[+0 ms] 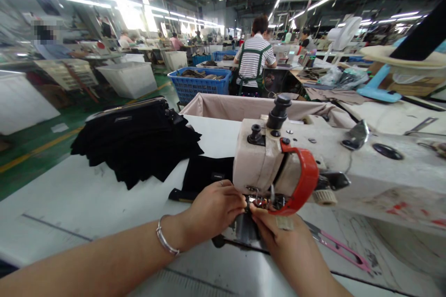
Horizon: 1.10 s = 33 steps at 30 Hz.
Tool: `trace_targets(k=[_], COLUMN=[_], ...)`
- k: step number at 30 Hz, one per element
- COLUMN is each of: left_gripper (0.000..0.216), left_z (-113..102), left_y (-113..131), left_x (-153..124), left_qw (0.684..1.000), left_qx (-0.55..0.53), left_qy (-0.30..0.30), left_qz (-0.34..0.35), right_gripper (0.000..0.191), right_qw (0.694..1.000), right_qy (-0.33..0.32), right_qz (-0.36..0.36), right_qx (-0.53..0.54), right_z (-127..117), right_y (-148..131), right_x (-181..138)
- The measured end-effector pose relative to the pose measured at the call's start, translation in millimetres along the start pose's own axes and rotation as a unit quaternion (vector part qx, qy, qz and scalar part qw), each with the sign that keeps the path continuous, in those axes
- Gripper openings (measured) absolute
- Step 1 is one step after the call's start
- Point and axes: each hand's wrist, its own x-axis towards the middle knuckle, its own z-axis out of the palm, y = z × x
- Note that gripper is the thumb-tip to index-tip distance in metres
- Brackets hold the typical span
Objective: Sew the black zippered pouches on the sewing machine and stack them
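Sewing machine [265, 158] on desk [69, 204], bearings from its needle end, cloth piece [200, 174] at 9 o'clock, cloth stack [135, 141] at 10, snips [344, 246] at 4, cloth-lined bin [226, 107] behind at 12, basket [200, 87] beyond at 11.

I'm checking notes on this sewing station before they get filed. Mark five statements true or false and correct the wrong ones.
1. A silver bracelet circles the wrist of the left hand. True.
2. The pink-handled snips lie to the left of the left hand. False: the snips lie to the right of the right hand.
3. A red guard curves down the front of the sewing machine. True.
4. The stack of black cloth lies on the floor. False: the stack is on the white table.
5. Both hands are well away from the sewing machine. False: both have fingertips close to its needle area.
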Motion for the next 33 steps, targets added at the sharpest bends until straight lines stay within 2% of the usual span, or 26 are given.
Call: trace_targets(k=[4, 21, 28, 33], left_gripper=[0.016, 0.011, 0.008, 0.006], left_z=[0.6, 4.7, 6.0, 8.7], left_y=[-2.7, -6.5, -5.6, -6.2], left_x=[1.9, 0.5, -1.8, -6.1], left_qw=[1.000, 1.000, 1.000, 1.000], left_qx=[0.002, 0.009, 0.010, 0.008], left_qy=[0.006, -0.009, 0.007, -0.014], left_qz=[0.008, -0.015, -0.016, -0.023], right_gripper=[0.025, 0.020, 0.020, 0.023], right_qw=[1.000, 1.000, 1.000, 1.000], right_qy=[0.000, 0.012, 0.010, 0.014], right_qz=[0.024, 0.024, 0.018, -0.001], right_qx=[0.010, 0.008, -0.001, -0.008], right_z=[4.5, 2.1, 6.0, 7.1], right_y=[1.4, -0.4, 1.4, 1.5], right_x=[-1.7, 5.4, 1.7, 0.3])
